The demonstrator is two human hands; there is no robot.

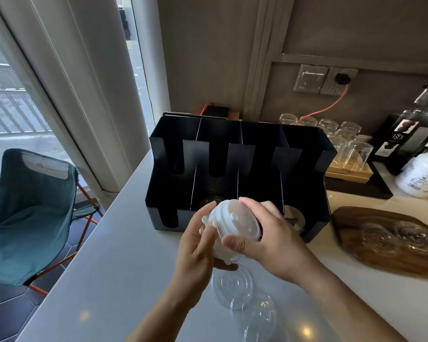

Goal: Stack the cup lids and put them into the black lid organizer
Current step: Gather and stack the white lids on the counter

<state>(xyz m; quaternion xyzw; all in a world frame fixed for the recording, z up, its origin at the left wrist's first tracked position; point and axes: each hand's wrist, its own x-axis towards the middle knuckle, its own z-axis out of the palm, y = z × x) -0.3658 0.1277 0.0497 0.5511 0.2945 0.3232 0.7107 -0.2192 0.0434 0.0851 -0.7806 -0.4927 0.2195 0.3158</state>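
While your left hand (200,245) cups the white lid stack (232,225), your right hand (269,238) clamps it, right in front of the black organizer (173,154).

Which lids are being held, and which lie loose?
The white lid stack is held between both hands; the clear lids lie loose on the counter below.

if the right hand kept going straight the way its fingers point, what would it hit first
Probably the left hand: the right hand points leftward across the stack of white lids both hold. Depth is unclear; it might pass above it.
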